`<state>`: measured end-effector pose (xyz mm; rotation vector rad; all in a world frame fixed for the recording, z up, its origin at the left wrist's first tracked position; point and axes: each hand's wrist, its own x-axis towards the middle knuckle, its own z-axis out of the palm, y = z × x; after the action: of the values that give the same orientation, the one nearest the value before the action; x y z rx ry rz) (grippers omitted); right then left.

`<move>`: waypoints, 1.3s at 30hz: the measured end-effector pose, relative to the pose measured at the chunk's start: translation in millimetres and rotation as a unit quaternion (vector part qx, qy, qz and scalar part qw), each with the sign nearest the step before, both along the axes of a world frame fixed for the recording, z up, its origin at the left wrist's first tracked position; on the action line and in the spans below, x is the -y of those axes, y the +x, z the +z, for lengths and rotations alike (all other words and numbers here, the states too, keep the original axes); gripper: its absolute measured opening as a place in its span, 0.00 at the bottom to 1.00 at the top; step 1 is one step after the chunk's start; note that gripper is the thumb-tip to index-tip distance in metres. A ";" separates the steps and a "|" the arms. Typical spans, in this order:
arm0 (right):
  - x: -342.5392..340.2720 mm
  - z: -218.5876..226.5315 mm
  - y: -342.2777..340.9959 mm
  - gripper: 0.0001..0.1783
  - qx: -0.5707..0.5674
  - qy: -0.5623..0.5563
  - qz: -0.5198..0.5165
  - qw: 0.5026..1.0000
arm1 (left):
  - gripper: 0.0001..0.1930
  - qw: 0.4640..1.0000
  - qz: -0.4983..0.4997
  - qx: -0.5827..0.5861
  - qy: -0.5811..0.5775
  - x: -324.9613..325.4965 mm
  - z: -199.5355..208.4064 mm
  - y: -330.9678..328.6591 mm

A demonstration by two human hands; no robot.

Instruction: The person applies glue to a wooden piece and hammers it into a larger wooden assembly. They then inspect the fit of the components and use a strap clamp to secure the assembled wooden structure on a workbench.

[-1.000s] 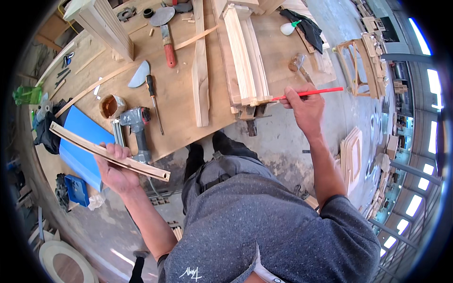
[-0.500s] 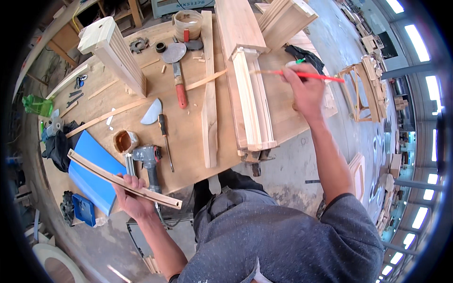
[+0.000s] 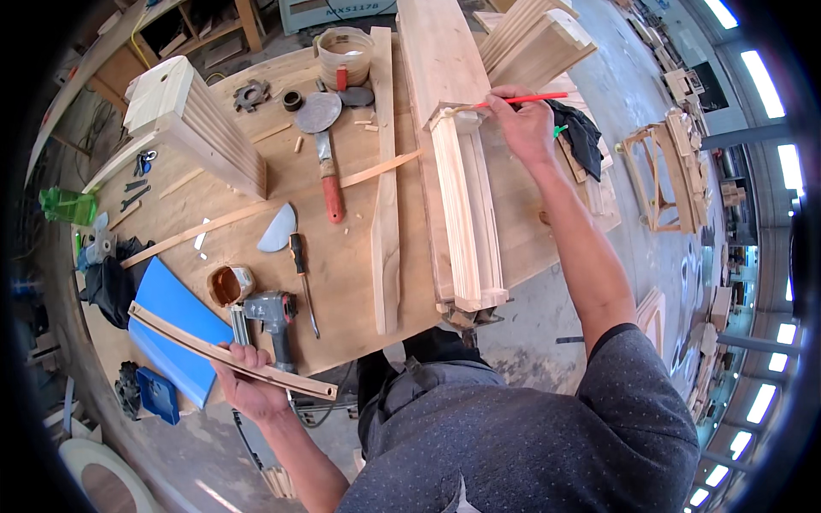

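Red brush [image 3: 547, 97], pinched in my right hand [image 3: 525, 126], moved farther up the timber [image 3: 466, 214]; my left hand [image 3: 252, 389] grips a strip [image 3: 190, 341].

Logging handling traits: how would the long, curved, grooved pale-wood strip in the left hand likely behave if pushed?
The strip is probably light, being slim and held by the left hand alone. It seems stiff, its ends showing no sag.
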<state>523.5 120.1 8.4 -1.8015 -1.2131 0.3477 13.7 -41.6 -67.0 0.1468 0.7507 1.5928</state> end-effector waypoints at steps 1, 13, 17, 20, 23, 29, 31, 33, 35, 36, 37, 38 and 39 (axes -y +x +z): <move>-0.7 -3.9 5.2 0.08 -0.009 0.018 0.007 1.000 | 0.16 1.000 0.006 -0.005 -0.011 -3.7 2.4 5.1; -5.7 -9.9 12.3 0.09 -0.016 0.018 0.005 1.000 | 0.17 1.000 -0.022 0.007 0.012 -17.7 1.2 17.7; -3.0 -1.6 3.0 0.08 0.052 0.016 0.029 0.998 | 0.17 1.000 0.002 0.006 -0.017 -16.8 2.3 17.2; -0.7 0.7 -3.3 0.08 0.068 0.021 0.044 0.996 | 0.17 0.999 0.010 -0.001 -0.031 -14.7 0.4 15.6; 0.8 6.5 -14.3 0.07 0.055 0.032 0.069 0.996 | 0.17 0.999 0.012 -0.001 -0.030 -12.8 0.4 15.6; -6.1 3.9 -18.5 0.07 0.090 0.032 0.082 0.992 | 0.16 1.000 0.008 0.002 -0.014 -10.2 -3.6 10.1; -3.7 6.9 -18.9 0.07 0.112 0.037 0.074 0.990 | 0.16 1.000 0.012 0.001 -0.019 -9.8 -1.1 9.9; 1.0 15.4 -23.6 0.06 0.123 0.038 0.063 0.990 | 0.16 1.000 0.015 0.002 -0.022 -7.4 -0.1 8.2; 3.1 13.7 -23.5 0.06 0.125 0.029 0.071 0.989 | 0.16 1.000 0.014 0.007 -0.022 -5.1 -0.7 6.5; 4.0 13.5 -22.8 0.06 0.127 0.026 0.075 0.989 | 0.16 1.000 0.012 0.008 -0.019 -4.4 -1.9 5.7; 4.0 11.2 -21.4 0.06 0.118 0.028 0.082 0.989 | 0.16 1.000 0.009 0.008 -0.017 -3.6 -3.8 4.5; 3.3 7.7 -19.5 0.06 0.108 0.031 0.089 0.990 | 0.16 1.000 0.007 0.009 -0.014 -2.9 -4.7 3.7; 2.6 6.0 -18.8 0.06 0.098 0.033 0.097 0.990 | 0.17 1.000 0.008 0.007 -0.016 -2.6 -4.4 3.8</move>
<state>504.7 117.5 14.4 -1.6949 -1.5267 0.2402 17.5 -39.0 -71.4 0.1056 0.7678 1.5949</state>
